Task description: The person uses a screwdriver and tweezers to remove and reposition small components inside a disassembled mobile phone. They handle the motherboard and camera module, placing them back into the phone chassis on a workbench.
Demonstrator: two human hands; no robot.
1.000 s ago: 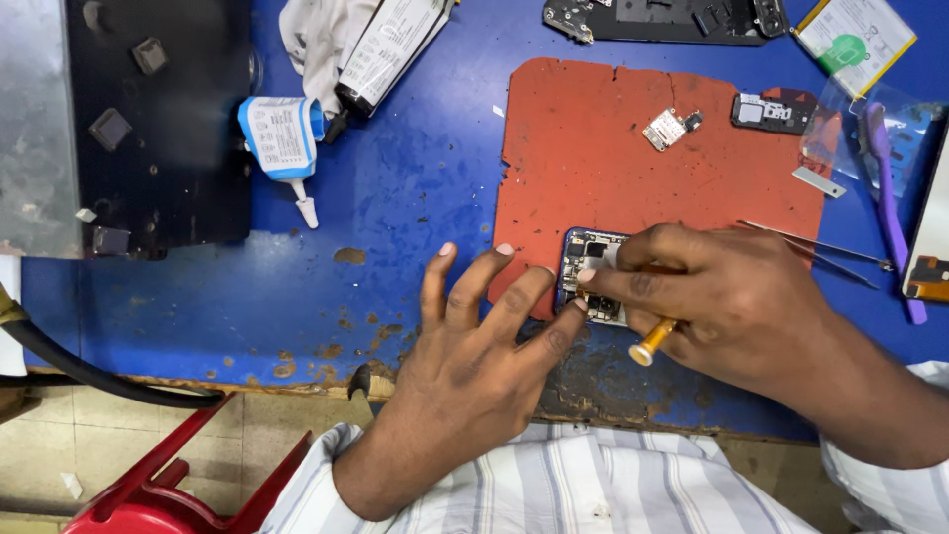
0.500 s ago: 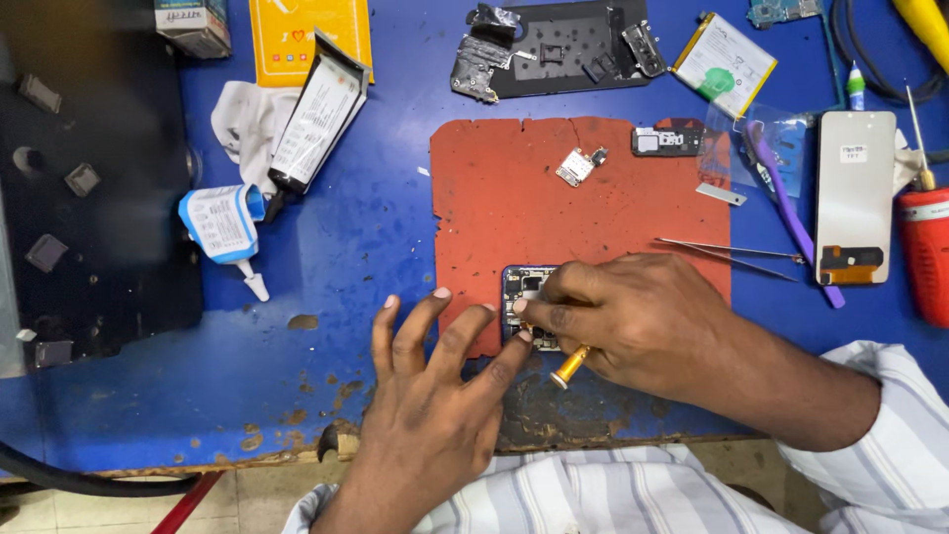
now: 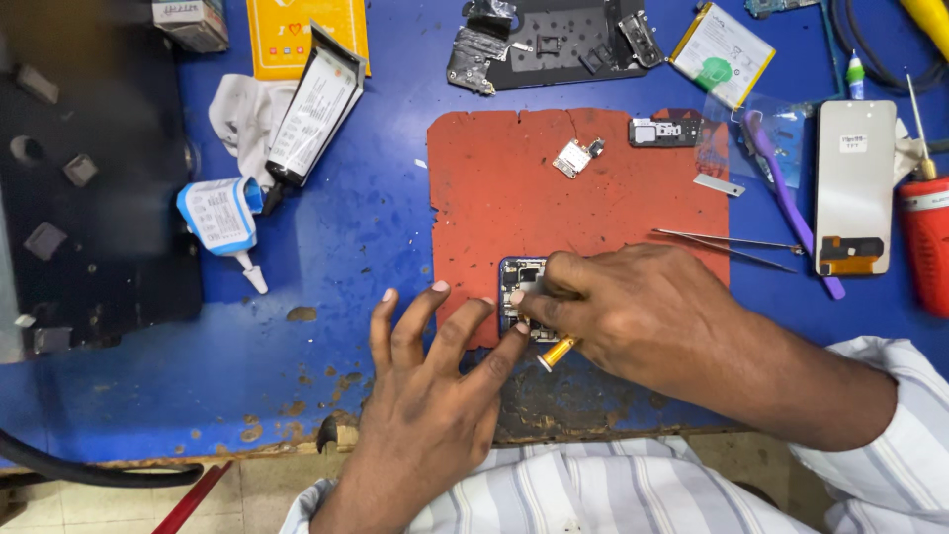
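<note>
A small dark circuit board (image 3: 521,282) lies on the red work mat (image 3: 514,188) near its front edge. My left hand (image 3: 430,386) rests flat with fingers spread, its fingertips pressing on the board's left and lower edge. My right hand (image 3: 633,311) covers the right part of the board and grips a thin screwdriver with an orange-yellow handle (image 3: 557,352), whose end sticks out under the palm. The tool's tip is hidden by my fingers.
On the mat lie a small chip part (image 3: 578,156) and a black module (image 3: 664,131). Tweezers (image 3: 732,244), a purple tool (image 3: 791,203), a phone screen (image 3: 854,188) and a red canister (image 3: 929,247) sit right. A black frame (image 3: 554,40), battery (image 3: 722,54), glue bottle (image 3: 222,222) and dark block (image 3: 89,178) lie around.
The view has shifted, so the bench and mat sit further right and lower in frame. Both hands stay on the board with the screwdriver, little changed.
</note>
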